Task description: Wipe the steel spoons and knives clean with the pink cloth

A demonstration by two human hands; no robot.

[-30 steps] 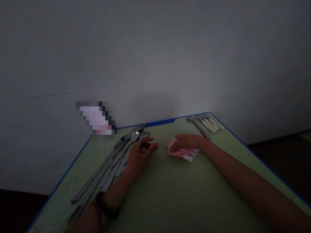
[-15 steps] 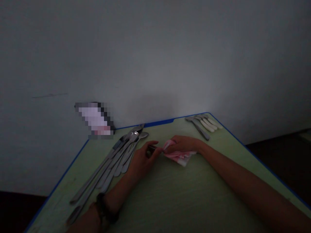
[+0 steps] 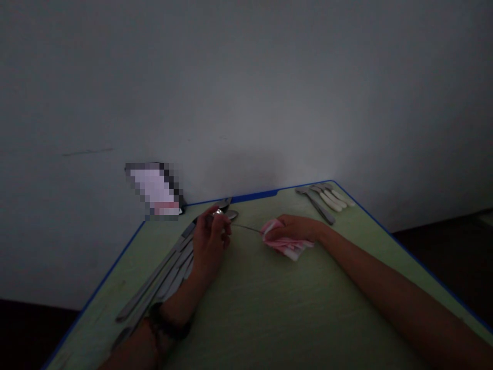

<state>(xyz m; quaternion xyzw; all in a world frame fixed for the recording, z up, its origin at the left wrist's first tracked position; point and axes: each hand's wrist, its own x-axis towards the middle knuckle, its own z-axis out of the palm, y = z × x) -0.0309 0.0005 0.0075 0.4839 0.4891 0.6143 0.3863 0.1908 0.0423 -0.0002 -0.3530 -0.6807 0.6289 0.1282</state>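
Note:
A thin metal spoon (image 3: 247,227) spans the gap between my hands, its bowl end hidden among the fingers of my left hand (image 3: 211,239). That hand is closed on it, above the upper part of a pile of metal spoons (image 3: 175,267). My right hand (image 3: 295,228) grips a pink and white cloth (image 3: 288,246), which is bunched around the other end of the spoon. The tip inside the cloth cannot be seen. My left forearm covers part of the pile.
Right of my hands, near the back edge, lie a metal spoon (image 3: 318,206) and several white-handled pieces of cutlery (image 3: 333,198). A blurred-out phone-like object (image 3: 156,190) leans on the wall (image 3: 246,92) at the back left. The green table (image 3: 292,308) has a blue edge.
My left hand has moved left and slightly up, away from the cloth, so a length of the spoon's handle now shows between the hands. My right hand stays nearly in place.

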